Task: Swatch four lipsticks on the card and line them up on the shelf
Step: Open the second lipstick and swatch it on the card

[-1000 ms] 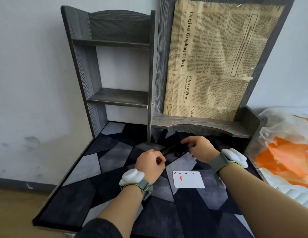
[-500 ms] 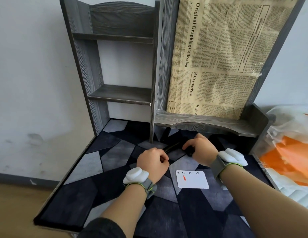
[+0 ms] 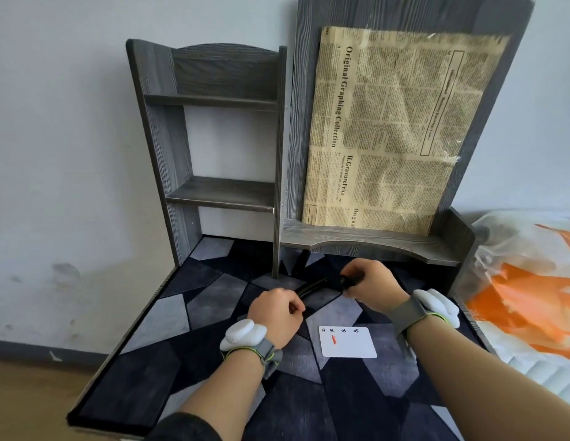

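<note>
Right hand (image 3: 371, 286) beyond card (image 3: 356, 345), gripping black lipstick (image 3: 348, 279). Left hand (image 3: 275, 315) left of card, fingers curled; grasping something or not, cannot tell. One orange swatch (image 3: 334, 339) on card.

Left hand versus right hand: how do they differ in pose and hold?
The right hand grips a black tube; the left hand is curled, its contents hidden. The right hand lies farther back than the left hand. Both wear grey wristbands with white pods.
</note>
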The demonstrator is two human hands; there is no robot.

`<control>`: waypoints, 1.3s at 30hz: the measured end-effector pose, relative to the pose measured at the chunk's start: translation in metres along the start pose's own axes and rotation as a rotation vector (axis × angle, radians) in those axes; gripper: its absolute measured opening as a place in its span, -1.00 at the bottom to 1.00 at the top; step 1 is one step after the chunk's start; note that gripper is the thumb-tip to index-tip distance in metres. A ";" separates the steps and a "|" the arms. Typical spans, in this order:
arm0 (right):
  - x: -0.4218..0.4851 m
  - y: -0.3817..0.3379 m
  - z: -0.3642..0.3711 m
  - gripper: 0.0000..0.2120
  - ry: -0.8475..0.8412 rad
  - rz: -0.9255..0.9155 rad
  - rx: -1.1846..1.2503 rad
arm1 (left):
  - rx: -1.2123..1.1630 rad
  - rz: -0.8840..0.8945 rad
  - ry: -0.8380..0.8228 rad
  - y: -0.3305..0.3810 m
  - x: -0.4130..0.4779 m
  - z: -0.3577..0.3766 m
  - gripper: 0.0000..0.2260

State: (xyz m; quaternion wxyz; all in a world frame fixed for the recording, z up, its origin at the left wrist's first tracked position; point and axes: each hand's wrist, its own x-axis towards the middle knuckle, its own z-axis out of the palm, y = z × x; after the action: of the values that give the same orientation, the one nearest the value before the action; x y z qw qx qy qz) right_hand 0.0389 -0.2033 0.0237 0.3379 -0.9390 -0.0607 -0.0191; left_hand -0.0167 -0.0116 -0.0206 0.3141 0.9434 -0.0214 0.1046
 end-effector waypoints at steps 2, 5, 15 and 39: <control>-0.003 -0.004 -0.004 -0.70 0.009 0.038 0.179 | 0.002 -0.009 -0.021 0.002 -0.002 -0.002 -0.85; -0.009 -0.007 -0.007 -0.72 -0.004 0.055 0.337 | 0.011 -0.018 -0.034 0.004 -0.004 -0.005 -0.83; -0.020 -0.018 -0.013 -0.72 0.000 0.040 0.478 | 0.026 -0.006 -0.070 0.004 -0.010 -0.006 -0.81; -0.025 -0.020 -0.015 -0.80 -0.201 0.284 0.796 | -0.321 -0.032 -0.012 0.026 0.004 0.000 -0.69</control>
State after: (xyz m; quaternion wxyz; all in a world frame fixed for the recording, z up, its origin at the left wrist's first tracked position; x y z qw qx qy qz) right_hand 0.0113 -0.2002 0.0456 0.6653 -0.7318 0.0338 0.1439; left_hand -0.0153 -0.0320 -0.0046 0.4623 0.8819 -0.0245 0.0890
